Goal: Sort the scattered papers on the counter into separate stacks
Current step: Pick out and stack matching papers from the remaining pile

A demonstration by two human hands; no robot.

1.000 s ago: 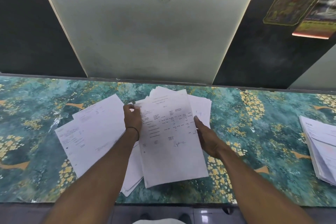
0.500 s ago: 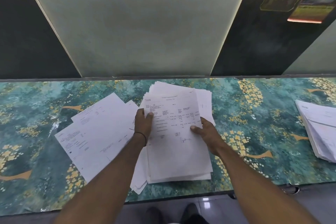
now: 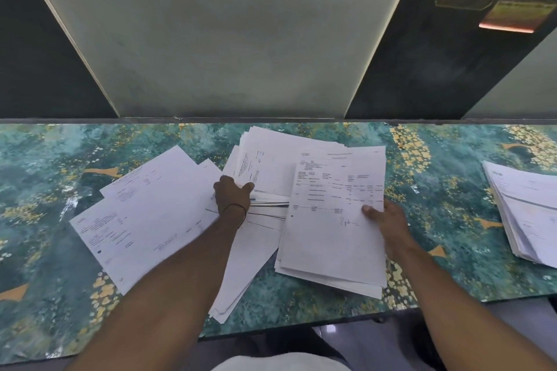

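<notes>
Matt white paper sheets (image 3: pixel 334 220) lie on a glossy, plastic-covered green-and-gold patterned counter (image 3: pixel 437 190).

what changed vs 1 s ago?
The right hand has pulled a batch of sheets, printed form on top, rightward off the middle pile, pinching its right edge. The left hand moved off the form's left edge to grip the pile's remaining sheets. The sheets on the left and the far-right stack stayed put.
</notes>
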